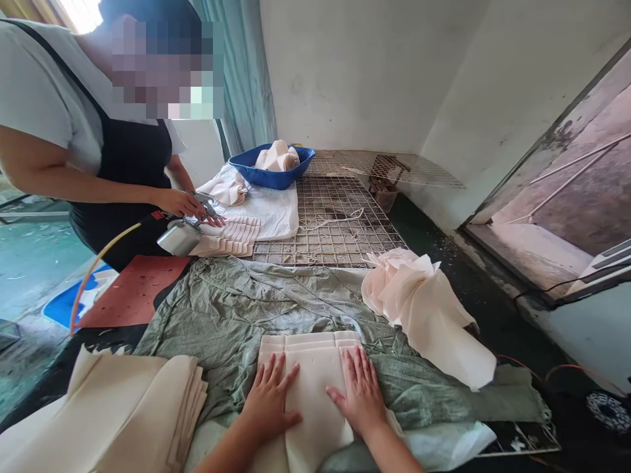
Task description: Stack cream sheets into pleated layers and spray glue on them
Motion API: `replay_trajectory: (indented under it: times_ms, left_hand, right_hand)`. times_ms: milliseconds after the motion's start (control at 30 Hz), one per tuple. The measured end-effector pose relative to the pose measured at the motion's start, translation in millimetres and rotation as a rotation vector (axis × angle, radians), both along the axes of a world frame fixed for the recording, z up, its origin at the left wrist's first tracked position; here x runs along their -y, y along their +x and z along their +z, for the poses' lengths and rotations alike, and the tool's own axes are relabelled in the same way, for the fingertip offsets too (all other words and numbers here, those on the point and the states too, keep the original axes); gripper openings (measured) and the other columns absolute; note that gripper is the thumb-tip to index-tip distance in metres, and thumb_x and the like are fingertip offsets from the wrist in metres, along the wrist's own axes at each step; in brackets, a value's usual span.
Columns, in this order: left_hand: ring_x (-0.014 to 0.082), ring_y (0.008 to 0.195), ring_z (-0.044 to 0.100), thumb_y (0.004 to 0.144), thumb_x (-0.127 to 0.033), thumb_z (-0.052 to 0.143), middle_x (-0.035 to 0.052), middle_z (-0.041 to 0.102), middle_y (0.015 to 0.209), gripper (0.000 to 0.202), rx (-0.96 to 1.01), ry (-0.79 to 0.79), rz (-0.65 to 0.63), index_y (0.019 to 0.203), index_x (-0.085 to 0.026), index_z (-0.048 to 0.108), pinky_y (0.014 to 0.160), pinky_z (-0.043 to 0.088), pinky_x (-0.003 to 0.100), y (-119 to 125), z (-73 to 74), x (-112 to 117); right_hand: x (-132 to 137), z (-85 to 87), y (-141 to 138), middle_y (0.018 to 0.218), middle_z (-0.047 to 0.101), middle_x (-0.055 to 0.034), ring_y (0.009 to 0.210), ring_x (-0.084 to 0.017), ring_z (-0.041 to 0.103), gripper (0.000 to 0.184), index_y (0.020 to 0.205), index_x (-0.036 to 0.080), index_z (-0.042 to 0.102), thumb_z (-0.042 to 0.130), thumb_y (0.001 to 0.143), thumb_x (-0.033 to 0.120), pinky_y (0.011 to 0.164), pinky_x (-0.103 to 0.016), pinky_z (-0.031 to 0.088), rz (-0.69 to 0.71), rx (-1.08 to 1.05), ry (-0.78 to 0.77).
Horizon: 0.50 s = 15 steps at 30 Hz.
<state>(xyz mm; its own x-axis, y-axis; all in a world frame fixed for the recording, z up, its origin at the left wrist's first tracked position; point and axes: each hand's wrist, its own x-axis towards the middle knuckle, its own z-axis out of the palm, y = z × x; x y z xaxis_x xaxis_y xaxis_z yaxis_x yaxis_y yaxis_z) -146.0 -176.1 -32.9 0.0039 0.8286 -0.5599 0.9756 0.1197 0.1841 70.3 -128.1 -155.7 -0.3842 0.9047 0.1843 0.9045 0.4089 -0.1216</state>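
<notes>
A stack of cream fabric pieces (pixel 315 381) lies in front of me on a wrinkled green cloth (pixel 221 309). My left hand (pixel 270 397) presses flat on its left side, fingers spread. On the right edge of the same stack, my right hand (pixel 359 394) rests palm down, thumb held away from the fingers. Faint fold or seam lines cross the far end of the top piece. Left of my arm sits a larger pile of cream pieces (pixel 138 407). A loose, fanned pile of cream pieces (pixel 424 302) lies farther off to the right.
At the left a co-worker holds a spray gun with a metal cup (pixel 180 238) and a yellow hose (pixel 106 249) over pleated strips (pixel 231 236). Beyond are a blue basin (pixel 276 177) with cream pieces and a wire mesh table (pixel 335 210). A red board (pixel 135 289) lies left.
</notes>
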Motion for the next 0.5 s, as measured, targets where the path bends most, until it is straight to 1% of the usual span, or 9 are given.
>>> replay_trajectory:
  times_ms: [67,133,200,267,333,400,433,500]
  left_hand:
    - [0.0302,0.138,-0.001,0.065,-0.045,0.064,0.0102,0.006,0.152,0.088,0.016,0.012,0.004,0.141,-0.028,0.024,0.112,0.007,0.048,1,2.1,-1]
    - [0.0308,0.138,0.001,0.071,-0.046,0.059,0.0117,0.008,0.152,0.080,0.053,0.012,0.008,0.141,-0.025,0.026,0.112,0.009,0.048,-1,7.4,-2]
    - [0.0287,0.138,0.008,0.079,-0.044,0.050,0.0141,0.016,0.150,0.069,0.113,0.008,0.001,0.140,-0.018,0.030,0.112,0.013,0.045,-7,15.5,1]
    - [0.0239,0.137,0.020,0.084,-0.041,0.044,0.0149,0.026,0.148,0.062,0.172,0.005,-0.010,0.138,-0.014,0.033,0.112,0.020,0.038,-21,26.7,11]
    - [0.0196,0.133,0.032,0.084,-0.039,0.043,0.0121,0.035,0.144,0.058,0.188,0.012,-0.040,0.137,-0.014,0.036,0.109,0.027,0.032,-46,40.8,30]
    - [0.0190,0.128,0.041,0.082,-0.037,0.045,0.0086,0.043,0.141,0.056,0.150,0.031,-0.062,0.134,-0.018,0.040,0.105,0.033,0.031,-81,56.2,55]
    - [0.0201,0.125,0.044,0.082,-0.036,0.045,0.0079,0.046,0.138,0.055,0.115,0.045,-0.060,0.133,-0.019,0.041,0.104,0.035,0.033,-101,63.6,67]
    - [0.0231,0.119,0.050,0.081,-0.034,0.044,0.0091,0.052,0.133,0.052,0.006,0.075,-0.020,0.131,-0.019,0.044,0.100,0.039,0.037,-146,75.0,90]
  right_hand:
    - [-2,4.4,1,0.145,0.029,-0.0205,0.134,-0.035,0.024,0.088,0.139,0.009,0.033,0.033,0.078,0.072,0.107,-0.050,0.022,0.006,0.021,-0.031]
    - [-4,14.9,1,0.145,0.029,-0.0199,0.134,-0.034,0.024,0.088,0.140,0.010,0.032,0.032,0.078,0.073,0.107,-0.051,0.022,0.015,0.051,-0.096]
    - [-6,30.4,1,0.145,0.029,-0.0193,0.134,-0.033,0.024,0.088,0.140,0.009,0.031,0.034,0.078,0.072,0.107,-0.050,0.022,0.019,0.083,-0.179]
    - [-7,49.0,0,0.145,0.029,-0.0188,0.135,-0.032,0.023,0.086,0.140,0.009,0.032,0.038,0.079,0.069,0.108,-0.049,0.021,0.011,0.115,-0.259]
    - [-6,69.4,-4,0.145,0.029,-0.0182,0.135,-0.030,0.024,0.079,0.139,0.009,0.033,0.041,0.081,0.062,0.109,-0.048,0.021,-0.015,0.132,-0.305]
    - [-4,91.4,-16,0.145,0.030,-0.0182,0.135,-0.030,0.025,0.071,0.138,0.008,0.035,0.042,0.084,0.054,0.108,-0.047,0.022,-0.038,0.130,-0.315]
    - [-2,103.0,-27,0.144,0.032,-0.0180,0.134,-0.029,0.027,0.066,0.137,0.009,0.037,0.043,0.085,0.049,0.108,-0.046,0.023,-0.029,0.119,-0.320]
    - [6,126.5,-61,0.141,0.038,-0.0166,0.131,-0.027,0.033,0.058,0.134,0.010,0.042,0.044,0.085,0.041,0.107,-0.042,0.025,0.060,0.077,-0.354]
